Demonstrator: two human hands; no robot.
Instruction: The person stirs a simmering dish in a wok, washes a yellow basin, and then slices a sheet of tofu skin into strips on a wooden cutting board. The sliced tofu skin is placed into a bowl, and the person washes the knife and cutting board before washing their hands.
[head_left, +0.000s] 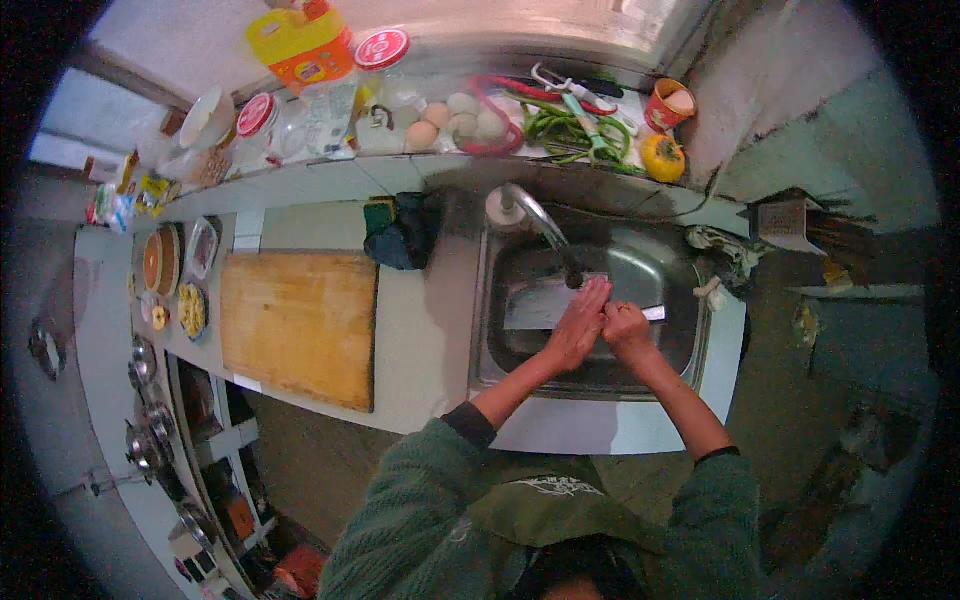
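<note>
Both hands are over the stainless steel sink (484, 352), below the curved metal faucet (541, 221). My right hand (628, 328) is closed around the handle of a cleaver (529, 307), whose silvery handle end sticks out to the right. The cleaver's broad blade lies to the left, inside the basin outline. My left hand (579, 328) is laid flat with its fingers together, against the blade near the handle and touching my right hand. Its palm and part of the blade are hidden. Whether water is running is hard to tell.
A wooden cutting board (300, 326) lies left of the sink, with a dark cloth (409, 247) behind it. Eggs (421, 135), green peppers (555, 127), a peeler (589, 127) and a yellow-orange fruit (663, 158) sit on the ledge. A food plate (193, 309) stands far left.
</note>
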